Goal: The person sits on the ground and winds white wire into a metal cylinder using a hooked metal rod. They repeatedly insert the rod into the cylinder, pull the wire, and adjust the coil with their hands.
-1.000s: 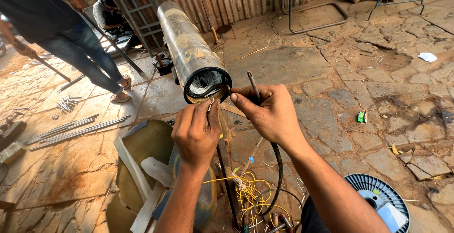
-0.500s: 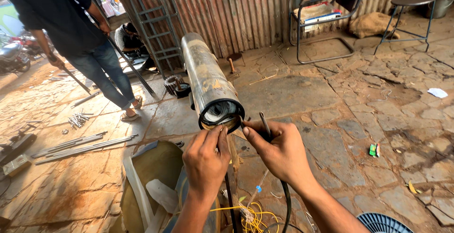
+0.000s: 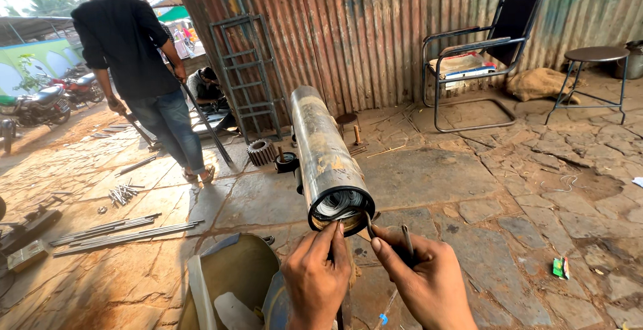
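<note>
A long worn metal cylinder (image 3: 321, 149) points toward me, its open end showing wire windings (image 3: 340, 204) inside a dark rim. My left hand (image 3: 316, 278) reaches up with its fingertips touching the lower rim of that end. My right hand (image 3: 425, 282), just to the right, pinches a thin dark metal tool (image 3: 406, 239) whose tip is at the rim's edge. Both hands sit low in the head view, partly cut off by the bottom edge.
A blue and tan drum (image 3: 231, 283) lies below the hands. A person in a black shirt (image 3: 137, 55) stands at left holding a rod. Steel rods (image 3: 114, 233) lie on the stone floor. A metal chair (image 3: 479, 55), stool (image 3: 593, 69), ladder frame (image 3: 248, 69) and gear (image 3: 261, 150) stand behind.
The view has tilted upward, so my hands and the cylinder end now sit lower in the frame. Yellow wires and black cable below have left view. The standing person shifted right.
</note>
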